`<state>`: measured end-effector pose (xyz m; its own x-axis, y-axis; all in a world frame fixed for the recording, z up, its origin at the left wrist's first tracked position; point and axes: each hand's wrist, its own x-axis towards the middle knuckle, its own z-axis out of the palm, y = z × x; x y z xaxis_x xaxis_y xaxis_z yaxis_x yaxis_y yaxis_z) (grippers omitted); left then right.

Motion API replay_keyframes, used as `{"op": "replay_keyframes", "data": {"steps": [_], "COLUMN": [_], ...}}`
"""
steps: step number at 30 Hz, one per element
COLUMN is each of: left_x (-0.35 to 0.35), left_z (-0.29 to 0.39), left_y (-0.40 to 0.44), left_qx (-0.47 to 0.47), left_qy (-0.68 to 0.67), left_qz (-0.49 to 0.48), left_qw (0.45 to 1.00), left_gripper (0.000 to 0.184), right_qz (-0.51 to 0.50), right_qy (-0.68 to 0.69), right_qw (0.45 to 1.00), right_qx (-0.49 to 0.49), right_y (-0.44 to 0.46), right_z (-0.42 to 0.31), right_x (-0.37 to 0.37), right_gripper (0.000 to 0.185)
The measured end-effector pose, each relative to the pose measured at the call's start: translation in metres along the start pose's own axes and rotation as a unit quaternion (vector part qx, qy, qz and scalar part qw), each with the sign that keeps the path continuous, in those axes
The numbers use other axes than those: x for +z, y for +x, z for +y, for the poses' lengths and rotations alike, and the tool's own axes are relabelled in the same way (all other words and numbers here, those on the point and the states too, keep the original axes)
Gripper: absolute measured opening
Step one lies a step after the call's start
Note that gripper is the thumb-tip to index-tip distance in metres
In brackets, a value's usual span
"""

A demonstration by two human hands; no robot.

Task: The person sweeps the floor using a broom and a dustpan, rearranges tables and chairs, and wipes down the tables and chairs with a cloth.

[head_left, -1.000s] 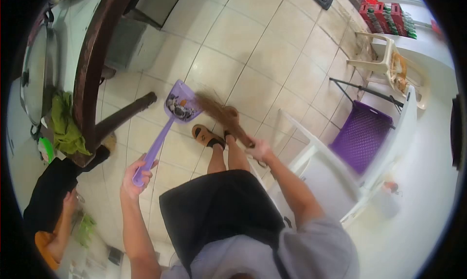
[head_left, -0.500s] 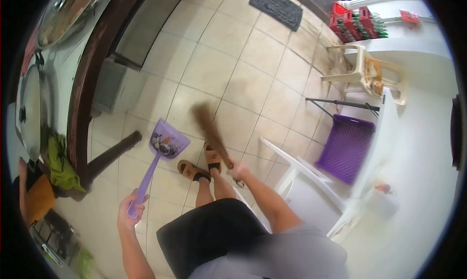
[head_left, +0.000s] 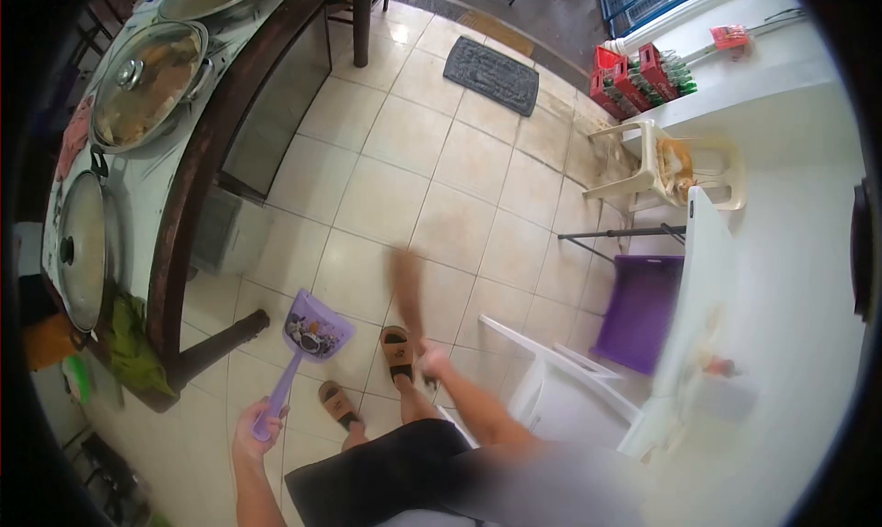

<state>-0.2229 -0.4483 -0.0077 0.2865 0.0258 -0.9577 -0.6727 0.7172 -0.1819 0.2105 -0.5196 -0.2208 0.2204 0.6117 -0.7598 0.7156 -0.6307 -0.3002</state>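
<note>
My left hand (head_left: 250, 435) is closed round the handle of a purple dustpan (head_left: 336, 323), whose pan holds dark and light debris. In my right hand (head_left: 434, 360) is the grip of a brown broom (head_left: 406, 288); its bristles are blurred and point away from me, to the right of the dustpan and apart from it. My feet, in tan sandals (head_left: 338, 404), stand on the tiles below the two tools.
At left, a long table (head_left: 175, 251) bears lidded pans (head_left: 84, 242) and a green cloth (head_left: 133, 348). A dark mat (head_left: 491, 75) lies ahead. Right are red crates (head_left: 625, 86), a cat (head_left: 675, 164) on a chair, a purple crate (head_left: 638, 311) and a white chair (head_left: 579, 403).
The view has shifted forward, showing more of the mat and pans. The broom has moved away from the dustpan, and my feet are now further apart. Both tools stay held.
</note>
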Motion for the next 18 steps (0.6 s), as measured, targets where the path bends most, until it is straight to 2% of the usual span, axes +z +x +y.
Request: {"op": "replay_keyframes", "data": {"steps": [1,3,5,7,8,9,10,11,13,14,15,17,18], "left_x": [-0.007,-0.021,-0.031,-0.043,-0.046,-0.049,-0.067,-0.072,-0.078,-0.085,-0.087,-0.087,-0.091], "left_z": [0.001,0.003,0.006,0.01,0.012,0.016,0.031,0.033,0.039,0.037,0.032,0.029,0.027], "left_y": [0.001,0.001,-0.001,-0.01,-0.02,-0.025,-0.03,-0.03,-0.025,-0.021,-0.013,0.012,0.027], "left_qx": [-0.005,-0.007,-0.024,-0.012,-0.012,-0.015,-0.053,-0.051,-0.089,-0.088,-0.085,-0.089,-0.076], "left_qy": [0.006,0.015,0.004,0.018,0.027,0.04,0.007,0.012,-0.031,-0.019,0.026,0.076,0.091], "left_qz": [-0.016,-0.035,-0.032,-0.048,-0.04,-0.033,-0.059,-0.058,-0.03,-0.026,-0.031,-0.041,-0.018], "left_qw": [1.0,0.999,0.999,0.999,0.999,0.999,0.997,0.997,0.995,0.996,0.996,0.992,0.993], "left_gripper": [0.034,0.036,0.035,0.035,0.036,0.036,0.034,0.034,0.033,0.033,0.034,0.034,0.035], "right_qz": [-0.09,-0.146,-0.202,-0.154,-0.081,-0.005,0.123,0.24,0.095,-0.039,-0.002,-0.031,-0.115], "right_qy": [-0.001,0.094,0.226,0.32,0.333,0.346,0.295,0.227,0.392,0.327,0.091,0.04,0.137], "right_qw": [0.996,0.984,0.95,0.93,0.936,0.935,0.945,0.942,0.892,0.914,0.979,0.995,0.98], "right_qx": [-0.011,0.034,0.07,0.096,0.083,0.072,0.064,0.056,0.203,0.236,0.182,0.091,0.082], "right_y": [-0.022,-0.099,-0.138,-0.143,-0.141,-0.141,-0.12,-0.09,-0.071,-0.131,-0.112,-0.149,-0.164], "right_z": [-0.001,-0.046,-0.055,-0.023,-0.019,-0.016,-0.008,0.008,-0.011,-0.086,-0.071,-0.089,-0.086], "right_x": [0.015,-0.035,-0.06,-0.027,-0.022,-0.013,0.027,0.056,0.084,0.023,0.085,0.111,0.111], "right_gripper": [0.067,0.075,0.082,0.079,0.077,0.076,0.071,0.067,0.058,0.053,0.063,0.072,0.075]}}
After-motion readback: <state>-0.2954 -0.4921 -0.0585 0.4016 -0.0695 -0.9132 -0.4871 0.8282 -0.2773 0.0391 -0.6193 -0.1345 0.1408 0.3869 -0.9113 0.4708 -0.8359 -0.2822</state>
